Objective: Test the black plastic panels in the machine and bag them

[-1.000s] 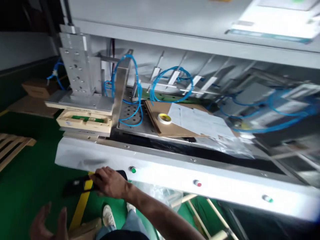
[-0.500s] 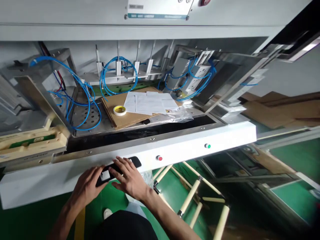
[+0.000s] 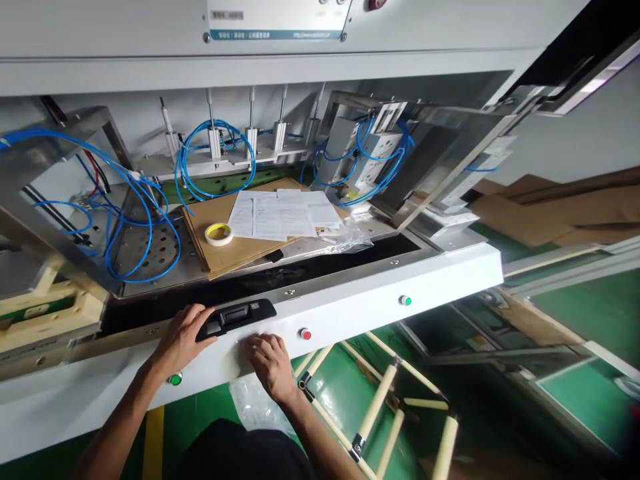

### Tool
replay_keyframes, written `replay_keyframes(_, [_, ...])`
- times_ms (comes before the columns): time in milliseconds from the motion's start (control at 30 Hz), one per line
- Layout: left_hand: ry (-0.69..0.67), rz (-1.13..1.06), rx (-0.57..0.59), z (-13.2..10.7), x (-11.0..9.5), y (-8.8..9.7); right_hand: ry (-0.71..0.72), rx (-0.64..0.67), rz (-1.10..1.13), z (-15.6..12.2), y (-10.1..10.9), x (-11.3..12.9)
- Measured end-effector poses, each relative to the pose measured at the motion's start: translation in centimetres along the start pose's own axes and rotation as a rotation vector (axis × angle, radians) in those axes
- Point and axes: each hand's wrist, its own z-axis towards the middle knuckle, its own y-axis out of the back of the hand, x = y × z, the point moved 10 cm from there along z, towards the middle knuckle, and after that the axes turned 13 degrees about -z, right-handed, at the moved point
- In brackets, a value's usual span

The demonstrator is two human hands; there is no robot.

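Note:
A long black plastic panel with a recess in it, resembling a car-door switch trim (image 3: 243, 315), lies along the front edge of the machine. My left hand (image 3: 183, 337) grips its left end between thumb and fingers. Below the panel's right half, against the white front face (image 3: 360, 320), is my right hand (image 3: 270, 363), off the panel with its fingers curled in. Whatever those fingers hold, if anything, is hidden. A clear plastic bag (image 3: 255, 403) hangs just under the right hand.
Inside the machine, white papers (image 3: 283, 213) and a tape roll (image 3: 219, 234) lie on cardboard (image 3: 200, 250). Blue air hoses (image 3: 150, 233) loop at the left. The front face carries a red button (image 3: 305, 334) and green buttons (image 3: 406, 301). A pipe frame (image 3: 375, 407) stands lower right.
The panel has moved up onto the machine's edge, with my left hand still on it. My right hand has left the panel and dropped below it, fingers now curled. The camera view has shifted slightly.

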Motion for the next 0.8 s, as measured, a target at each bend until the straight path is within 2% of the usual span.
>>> replay_keyframes(233, [0.011,-0.078,0.014,0.4,0.5,-1.1,-0.002,0.023,-0.015,-0.3,-0.2,0.1])
replay_keyframes(367, [0.016,-0.056,-0.036,0.5,0.5,-0.4,0.011,0.048,-0.023,0.2,-0.1,0.1])
replay_keyframes(433, [0.026,-0.029,-0.15,-0.5,0.4,1.4,0.01,0.054,-0.021,0.5,0.2,0.1])
replay_keyframes(533, [-0.002,0.05,-0.418,-4.1,-1.0,4.6,-0.001,0.059,-0.023,1.2,0.9,0.3])
replay_keyframes(600, [-0.075,0.142,-0.423,-6.4,-2.8,4.5,-0.001,0.058,-0.04,1.8,1.4,0.6])
replay_keyframes(700, [-0.139,0.241,-0.295,-8.1,-4.8,2.6,0.009,0.049,-0.064,2.9,2.3,1.0])
replay_keyframes(800, [-0.092,0.194,-0.382,-8.4,-4.8,3.3,0.03,0.063,-0.065,3.7,2.7,1.0])
